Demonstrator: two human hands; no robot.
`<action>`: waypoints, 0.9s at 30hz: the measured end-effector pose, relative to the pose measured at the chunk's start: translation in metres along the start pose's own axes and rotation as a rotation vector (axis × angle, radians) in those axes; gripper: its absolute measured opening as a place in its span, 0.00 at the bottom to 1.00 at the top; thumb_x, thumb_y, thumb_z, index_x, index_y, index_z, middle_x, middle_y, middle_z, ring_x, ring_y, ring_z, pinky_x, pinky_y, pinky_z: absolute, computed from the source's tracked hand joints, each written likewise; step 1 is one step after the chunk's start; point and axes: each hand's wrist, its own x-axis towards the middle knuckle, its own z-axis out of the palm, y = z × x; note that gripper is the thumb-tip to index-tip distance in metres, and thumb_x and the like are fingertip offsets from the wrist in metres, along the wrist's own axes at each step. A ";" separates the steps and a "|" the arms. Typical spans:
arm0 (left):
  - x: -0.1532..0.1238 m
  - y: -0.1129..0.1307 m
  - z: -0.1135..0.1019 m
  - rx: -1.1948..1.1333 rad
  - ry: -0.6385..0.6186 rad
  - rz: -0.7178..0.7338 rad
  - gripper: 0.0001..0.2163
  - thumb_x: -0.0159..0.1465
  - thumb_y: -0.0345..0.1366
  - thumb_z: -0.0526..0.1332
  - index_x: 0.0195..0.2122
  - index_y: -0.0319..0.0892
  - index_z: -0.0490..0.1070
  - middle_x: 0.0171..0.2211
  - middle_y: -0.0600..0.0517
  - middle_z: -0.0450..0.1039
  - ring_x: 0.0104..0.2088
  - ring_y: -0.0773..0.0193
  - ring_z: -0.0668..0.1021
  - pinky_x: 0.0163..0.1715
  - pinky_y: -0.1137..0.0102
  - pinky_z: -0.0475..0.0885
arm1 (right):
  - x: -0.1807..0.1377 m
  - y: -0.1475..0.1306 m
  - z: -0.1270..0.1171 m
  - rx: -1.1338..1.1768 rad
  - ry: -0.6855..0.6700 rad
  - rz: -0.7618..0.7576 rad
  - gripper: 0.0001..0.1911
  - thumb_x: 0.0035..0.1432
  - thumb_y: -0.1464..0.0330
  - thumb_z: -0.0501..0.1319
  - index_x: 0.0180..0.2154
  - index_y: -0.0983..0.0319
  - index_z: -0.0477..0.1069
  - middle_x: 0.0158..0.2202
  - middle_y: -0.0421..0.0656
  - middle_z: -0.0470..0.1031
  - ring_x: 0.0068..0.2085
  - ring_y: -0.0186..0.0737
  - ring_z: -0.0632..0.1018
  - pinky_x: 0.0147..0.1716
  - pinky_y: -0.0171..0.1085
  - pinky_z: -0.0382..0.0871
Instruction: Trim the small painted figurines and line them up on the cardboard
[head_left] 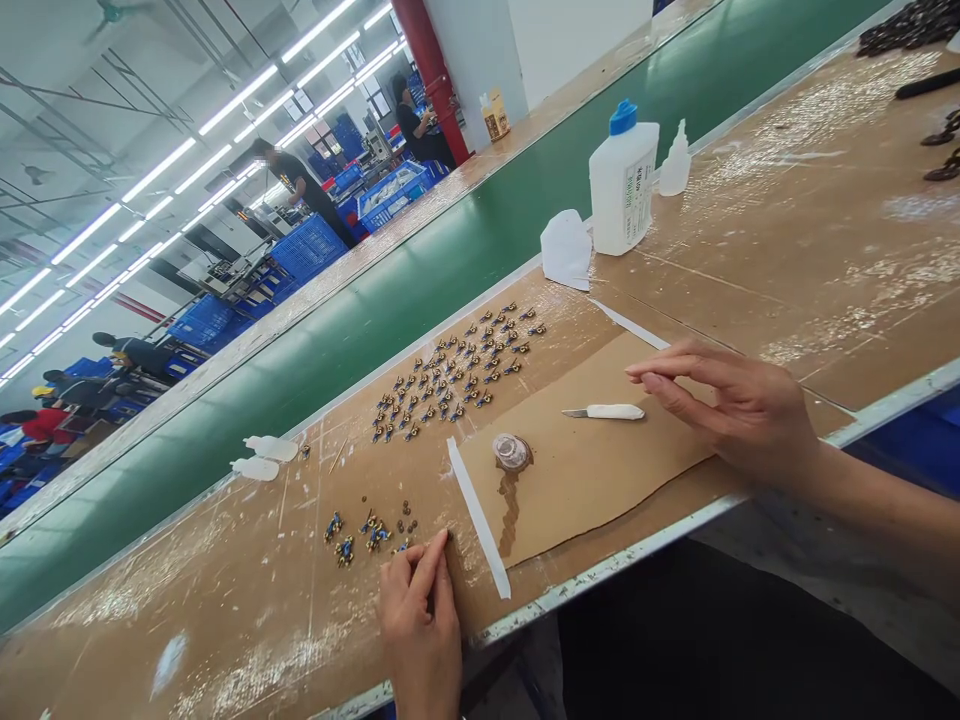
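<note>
My left hand is closed near the table's front edge, its fingertips around a small dark round piece. Right by it lie a small group of blue-and-gold figures and several loose dark round pieces. Over the right part of the cardboard sheet, my right hand holds thumb and forefinger pressed together; whatever is between them is too small to make out. Below and left of these fingertips rests a white-handled knife. A small round cup sits on the cardboard, with a brown wet smear beside it.
Many blue-and-gold pieces are spread behind the cardboard. A large white bottle with a blue cap and a small nozzle bottle stand at the back. Two small bottles lie left. A green belt runs behind; people work beyond it.
</note>
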 end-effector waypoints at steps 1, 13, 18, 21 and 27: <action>0.000 0.000 0.000 0.002 -0.006 0.002 0.12 0.62 0.37 0.57 0.45 0.48 0.75 0.34 0.50 0.70 0.37 0.62 0.71 0.37 0.67 0.65 | 0.000 0.000 0.000 0.002 0.001 0.001 0.08 0.56 0.75 0.60 0.38 0.60 0.73 0.33 0.41 0.75 0.33 0.35 0.76 0.34 0.34 0.69; -0.003 0.001 -0.008 0.011 0.103 0.016 0.11 0.61 0.35 0.59 0.44 0.44 0.74 0.34 0.50 0.71 0.36 0.62 0.72 0.37 0.67 0.67 | -0.001 -0.001 -0.001 0.013 0.008 0.017 0.07 0.56 0.74 0.60 0.37 0.58 0.73 0.33 0.41 0.75 0.32 0.35 0.76 0.32 0.36 0.70; -0.006 -0.017 -0.015 0.015 0.217 -0.117 0.11 0.59 0.39 0.60 0.41 0.43 0.74 0.38 0.49 0.72 0.39 0.60 0.74 0.42 0.64 0.69 | -0.001 -0.005 0.000 0.002 -0.015 0.098 0.09 0.58 0.72 0.57 0.38 0.52 0.72 0.34 0.40 0.75 0.34 0.39 0.76 0.33 0.41 0.70; -0.006 -0.026 -0.018 0.000 0.205 -0.235 0.12 0.58 0.43 0.60 0.40 0.44 0.74 0.40 0.50 0.72 0.40 0.59 0.75 0.43 0.63 0.69 | -0.002 -0.008 0.000 0.000 -0.031 0.156 0.11 0.60 0.70 0.55 0.38 0.48 0.71 0.34 0.39 0.74 0.35 0.41 0.76 0.35 0.44 0.70; 0.001 -0.027 -0.021 0.069 0.113 -0.268 0.14 0.58 0.46 0.58 0.40 0.44 0.74 0.41 0.49 0.71 0.44 0.57 0.73 0.47 0.62 0.66 | -0.003 -0.008 0.000 0.001 -0.038 0.169 0.10 0.60 0.69 0.55 0.38 0.46 0.70 0.34 0.38 0.74 0.35 0.42 0.76 0.35 0.45 0.70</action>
